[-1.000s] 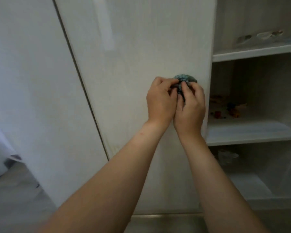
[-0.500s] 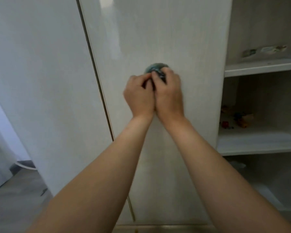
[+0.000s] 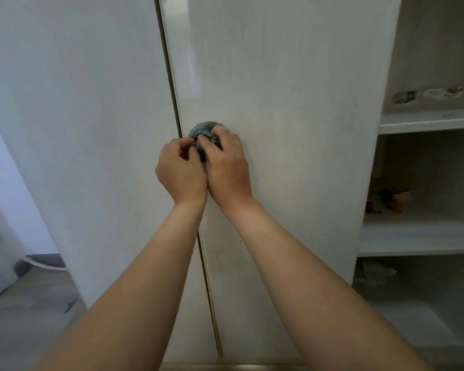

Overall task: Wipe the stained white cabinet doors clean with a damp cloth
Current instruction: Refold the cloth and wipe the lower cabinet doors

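The right hand (image 3: 227, 163) curls over a bunched blue-green cloth (image 3: 204, 132), fingers wrapped around the wad and pressing it flat against the right cabinet door (image 3: 279, 156). The left hand (image 3: 181, 172) closes in beside it, thumb and fingertips pinching the cloth's near edge, apparently to keep the bundle compact so the pressure lands on one small patch. The two hands touch at the heel, which suggests a doubled push for scrubbing a stubborn mark. The cloth sits just right of the dark seam (image 3: 172, 103) between the doors, near mid-height, so the edge strip looks like the area being worked. The left cabinet door (image 3: 78, 129) lies untouched beside it. Farther right, open shelves (image 3: 426, 120) carry small items too blurred to name. Faint yellowish streaks show lower down the right door, likely work yet to do.
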